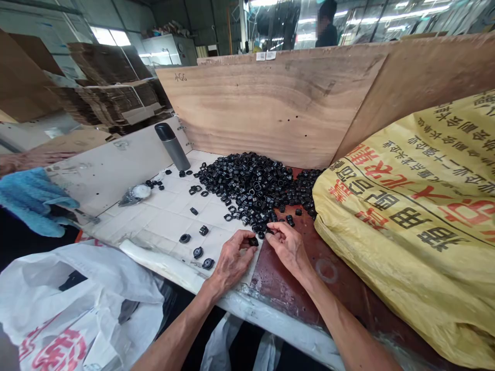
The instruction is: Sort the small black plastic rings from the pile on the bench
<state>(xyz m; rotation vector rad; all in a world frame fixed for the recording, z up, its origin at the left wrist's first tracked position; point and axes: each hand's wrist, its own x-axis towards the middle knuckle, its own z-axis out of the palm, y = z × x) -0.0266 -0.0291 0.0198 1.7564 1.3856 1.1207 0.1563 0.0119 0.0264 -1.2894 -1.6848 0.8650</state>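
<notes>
My left hand (235,257) pinches a small black plastic part (253,241) between thumb and fingers, above the table near its front edge. Close beside it, my right hand (288,247) has thumb and fingertips closed on another small black part (269,231), mostly covered by the fingers. Just beyond both hands spreads a large heap of black ring-shaped plastic parts (251,185). To the left of my left hand, round black parts (208,264) lie singly on the pale tabletop, several in a loose row.
A yellow printed sack (406,221) fills the right side. A grey bottle (172,147) stands at the back left beside wooden boards (270,103). A small plastic bag (135,195) lies on the left. A white bag (85,299) hangs in front; a blue glove (34,198) lies far left.
</notes>
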